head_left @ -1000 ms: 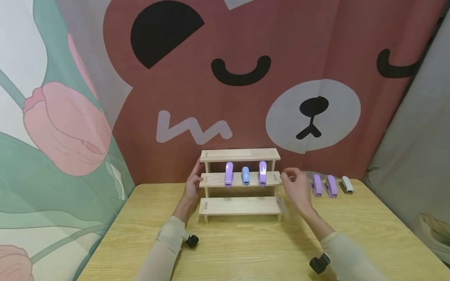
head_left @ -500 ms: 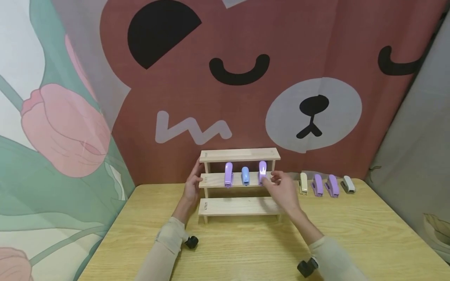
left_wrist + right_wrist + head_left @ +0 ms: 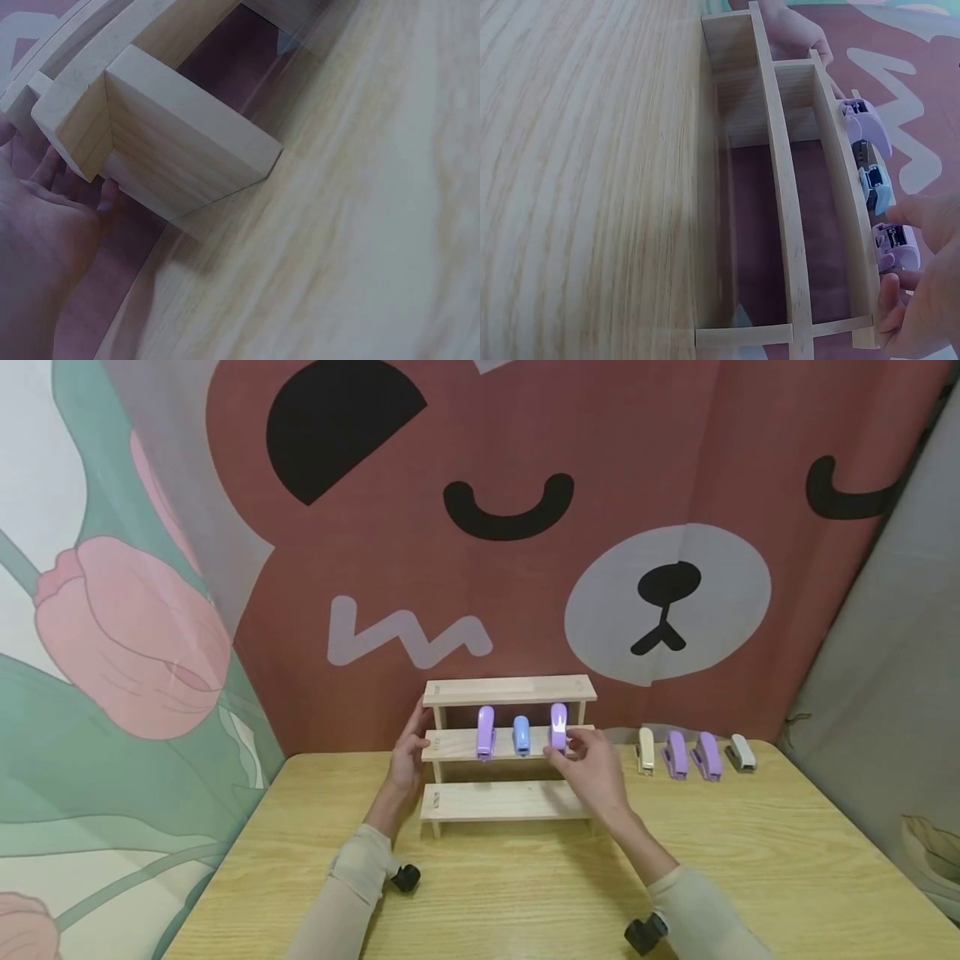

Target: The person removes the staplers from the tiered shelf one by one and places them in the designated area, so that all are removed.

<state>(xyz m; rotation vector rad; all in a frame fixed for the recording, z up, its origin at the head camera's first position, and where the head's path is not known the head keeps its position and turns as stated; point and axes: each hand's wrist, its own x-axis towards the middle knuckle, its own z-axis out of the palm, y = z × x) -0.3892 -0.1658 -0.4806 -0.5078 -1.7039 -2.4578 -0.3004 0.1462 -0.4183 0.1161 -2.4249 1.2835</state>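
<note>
A three-tier wooden rack (image 3: 502, 802) stands on the table. Its middle shelf bears a purple stapler (image 3: 486, 732) at the left, a small blue stapler (image 3: 521, 735) in the centre and another purple stapler (image 3: 558, 725) at the right. My left hand (image 3: 407, 762) rests with extended fingers against the rack's left side; the left wrist view shows this hand (image 3: 45, 225) beside the wooden end. With thumb and fingers, my right hand (image 3: 597, 777) pinches the right purple stapler, whose lower part is partly covered. In the right wrist view the fingers lie on either side of that stapler (image 3: 896, 247).
To the right of the rack, on the table (image 3: 510, 893), a cream stapler (image 3: 646, 752), two purple staplers (image 3: 675, 755) and a grey-white stapler (image 3: 742, 752) stand in a row. A printed curtain (image 3: 375, 552) hangs right behind the table.
My right hand has moved left from beside the rack onto the right purple stapler, uncovering the cream stapler. My left hand has stayed at the rack's side.
</note>
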